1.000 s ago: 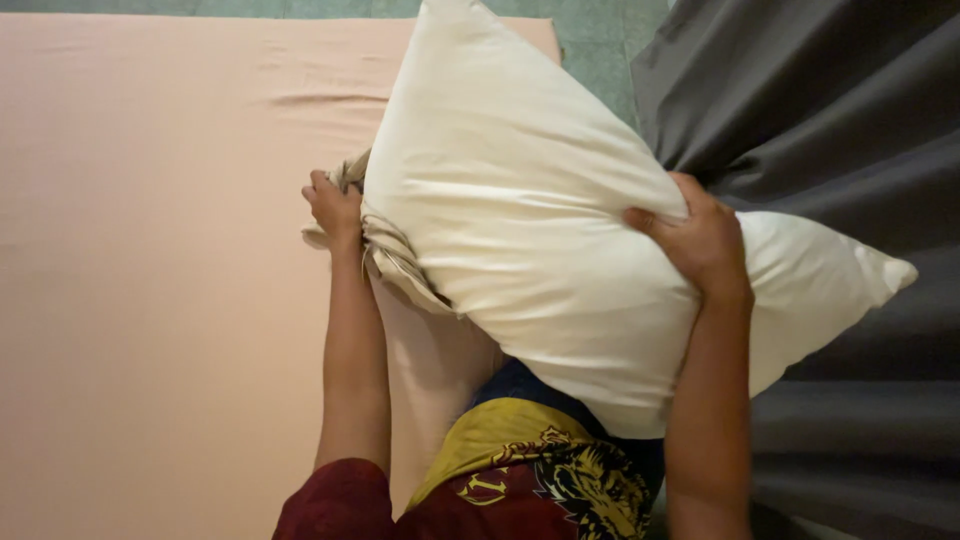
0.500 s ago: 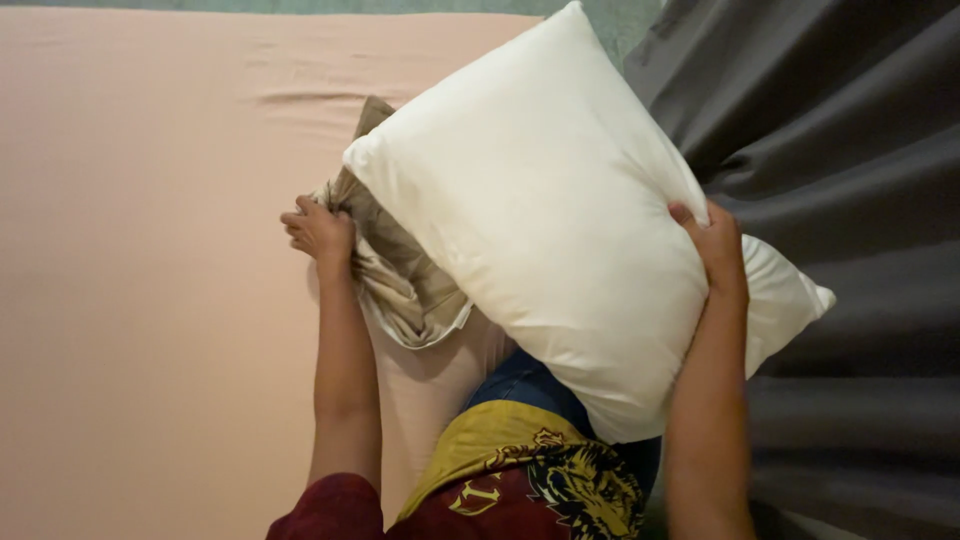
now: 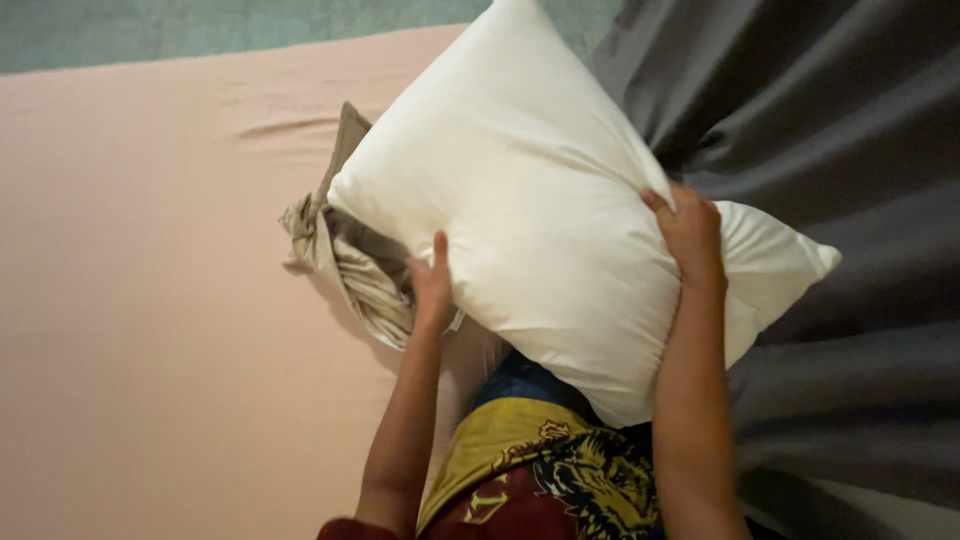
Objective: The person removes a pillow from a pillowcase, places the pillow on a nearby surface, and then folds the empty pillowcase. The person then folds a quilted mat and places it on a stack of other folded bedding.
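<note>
A large white pillow (image 3: 540, 210) is held up, tilted, over the edge of a bed with a pale pink sheet (image 3: 150, 300). My left hand (image 3: 432, 285) grips the pillow's lower left edge, thumb on top. My right hand (image 3: 690, 235) grips its right side, fingers curled over the fabric. A crumpled beige pillowcase (image 3: 345, 255) bunches under the pillow's left corner and rests on the sheet, just left of my left hand.
A dark grey curtain (image 3: 820, 130) hangs in folds along the right. A strip of greenish floor (image 3: 200, 30) shows beyond the bed's far edge. My yellow, blue and dark red clothing (image 3: 540, 470) fills the bottom middle.
My left hand has moved right, off the bunched pillowcase and onto the pillow's lower edge. The pillow has shifted and turned slightly; the right hand keeps its hold.
</note>
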